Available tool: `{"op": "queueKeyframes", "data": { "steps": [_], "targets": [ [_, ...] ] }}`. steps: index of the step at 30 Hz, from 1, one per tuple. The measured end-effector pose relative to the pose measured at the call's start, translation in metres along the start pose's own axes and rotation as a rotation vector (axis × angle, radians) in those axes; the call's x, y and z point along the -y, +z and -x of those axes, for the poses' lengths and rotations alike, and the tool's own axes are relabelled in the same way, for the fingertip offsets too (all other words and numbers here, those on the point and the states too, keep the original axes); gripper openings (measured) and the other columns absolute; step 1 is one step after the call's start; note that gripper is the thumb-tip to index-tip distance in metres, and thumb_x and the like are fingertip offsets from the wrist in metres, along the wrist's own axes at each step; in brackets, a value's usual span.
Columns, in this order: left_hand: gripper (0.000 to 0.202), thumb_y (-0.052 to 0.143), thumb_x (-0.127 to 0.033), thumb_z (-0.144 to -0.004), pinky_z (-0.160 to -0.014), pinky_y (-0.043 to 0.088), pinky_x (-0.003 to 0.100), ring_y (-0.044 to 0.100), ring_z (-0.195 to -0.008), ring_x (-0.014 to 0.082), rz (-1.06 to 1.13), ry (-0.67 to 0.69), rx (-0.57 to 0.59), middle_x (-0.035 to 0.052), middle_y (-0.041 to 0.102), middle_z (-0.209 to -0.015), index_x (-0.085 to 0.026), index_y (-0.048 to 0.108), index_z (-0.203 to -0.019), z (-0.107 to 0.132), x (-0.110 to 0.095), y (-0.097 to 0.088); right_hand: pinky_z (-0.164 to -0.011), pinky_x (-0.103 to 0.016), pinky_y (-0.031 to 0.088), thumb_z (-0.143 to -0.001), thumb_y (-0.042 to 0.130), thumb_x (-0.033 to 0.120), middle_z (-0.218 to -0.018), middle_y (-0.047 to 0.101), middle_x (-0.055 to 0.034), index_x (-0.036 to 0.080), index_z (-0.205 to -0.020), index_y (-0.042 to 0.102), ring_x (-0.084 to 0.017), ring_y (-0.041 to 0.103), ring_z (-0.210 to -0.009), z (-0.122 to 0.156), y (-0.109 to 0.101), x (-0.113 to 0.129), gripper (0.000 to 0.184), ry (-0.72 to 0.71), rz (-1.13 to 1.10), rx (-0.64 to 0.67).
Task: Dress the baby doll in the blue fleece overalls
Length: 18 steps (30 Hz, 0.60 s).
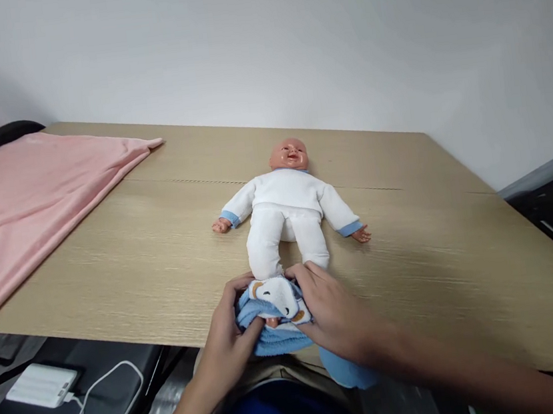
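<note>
While the doll (287,209) lay on the table (437,247), you gripped blue cloth (273,345).
Your left hand (232,339) and right hand (332,311) pinched it (bunched round one foot) at the near edge.

Your left hand (228,342) and right hand (332,311) grip soft, fleecy blue cloth (276,347). At twelve o'clock, the doll (289,209) has a glossy plastic head and a matt white fabric suit. The table (160,248) looks like matt wood grain. At ten o'clock lies a velvety pink blanket (18,198).
</note>
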State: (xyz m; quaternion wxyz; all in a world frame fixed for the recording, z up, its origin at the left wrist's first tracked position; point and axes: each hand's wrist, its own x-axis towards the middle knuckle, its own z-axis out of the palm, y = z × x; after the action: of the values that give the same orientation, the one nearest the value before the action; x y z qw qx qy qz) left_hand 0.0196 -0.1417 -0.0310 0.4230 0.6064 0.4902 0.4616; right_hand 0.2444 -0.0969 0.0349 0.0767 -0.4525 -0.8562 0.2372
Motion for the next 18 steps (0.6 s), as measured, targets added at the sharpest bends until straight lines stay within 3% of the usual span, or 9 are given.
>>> {"op": "queueKeyframes", "data": {
  "steps": [3, 6, 9, 12, 15, 18],
  "targets": [
    [0.037, 0.071, -0.016, -0.098, -0.114, 0.053, 0.039, 0.067, -0.129, 0.0245, 0.005, 0.046, -0.005, 0.0068, 0.071, -0.133, -0.025, 0.062, -0.133, -0.008, 0.005, -0.004, -0.09, -0.043, 0.057, -0.081, 0.077, 0.001, -0.113, 0.07, -0.0113, 0.016, -0.116, 0.061, -0.032, 0.068, -0.109, -0.005, 0.003, -0.01, 0.041, -0.03, -0.127, -0.124],
    [0.051, 0.074, -0.015, -0.096, -0.103, 0.057, 0.036, 0.072, -0.117, 0.0228, 0.023, 0.084, -0.017, 0.0045, 0.073, -0.124, -0.027, 0.056, -0.142, -0.019, 0.005, -0.012, -0.078, -0.038, 0.056, -0.082, 0.081, 0.01, -0.097, 0.068, -0.0052, 0.021, -0.104, 0.059, -0.027, 0.069, -0.091, -0.011, 0.001, -0.016, 0.032, -0.098, -0.195, -0.247],
    [0.067, 0.074, -0.017, -0.098, -0.104, 0.057, 0.036, 0.071, -0.122, 0.0236, -0.002, 0.104, 0.057, 0.0058, 0.073, -0.133, -0.03, 0.046, -0.158, -0.033, 0.001, -0.026, -0.094, -0.043, 0.058, -0.084, 0.082, 0.014, -0.114, 0.072, -0.0105, 0.021, -0.111, 0.062, -0.031, 0.071, -0.11, -0.017, -0.002, -0.019, 0.034, -0.239, -0.184, -0.397],
    [0.052, 0.071, -0.019, -0.102, -0.117, 0.05, 0.04, 0.064, -0.137, 0.0262, -0.086, 0.149, 0.214, 0.0081, 0.067, -0.148, -0.03, 0.056, -0.151, -0.047, -0.002, -0.043, -0.1, -0.044, 0.059, -0.08, 0.079, 0.008, -0.127, 0.074, -0.0119, 0.022, -0.118, 0.062, -0.031, 0.072, -0.119, -0.021, -0.006, -0.022, 0.044, -0.285, -0.228, -0.488],
    [0.035, 0.065, -0.025, -0.109, -0.12, 0.046, 0.041, 0.061, -0.138, 0.0263, -0.158, 0.232, 0.315, 0.0097, 0.066, -0.148, -0.028, 0.063, -0.144, -0.06, -0.003, -0.056, -0.086, -0.039, 0.061, -0.079, 0.076, 0.01, -0.112, 0.08, -0.0065, 0.023, -0.122, 0.065, -0.027, 0.077, -0.099, -0.026, -0.013, -0.027, 0.047, -0.234, -0.289, -0.427],
    [0.026, 0.064, -0.03, -0.11, -0.12, 0.045, 0.041, 0.06, -0.138, 0.0276, -0.197, 0.252, 0.42, 0.0125, 0.065, -0.148, -0.024, 0.07, -0.134, -0.075, -0.002, -0.062, -0.076, -0.037, 0.06, -0.082, 0.077, 0.015, -0.099, 0.082, -0.0038, 0.023, -0.109, 0.073, -0.026, 0.075, -0.084, -0.036, -0.026, -0.031, 0.029, -0.262, -0.309, -0.261]
  ]
}}
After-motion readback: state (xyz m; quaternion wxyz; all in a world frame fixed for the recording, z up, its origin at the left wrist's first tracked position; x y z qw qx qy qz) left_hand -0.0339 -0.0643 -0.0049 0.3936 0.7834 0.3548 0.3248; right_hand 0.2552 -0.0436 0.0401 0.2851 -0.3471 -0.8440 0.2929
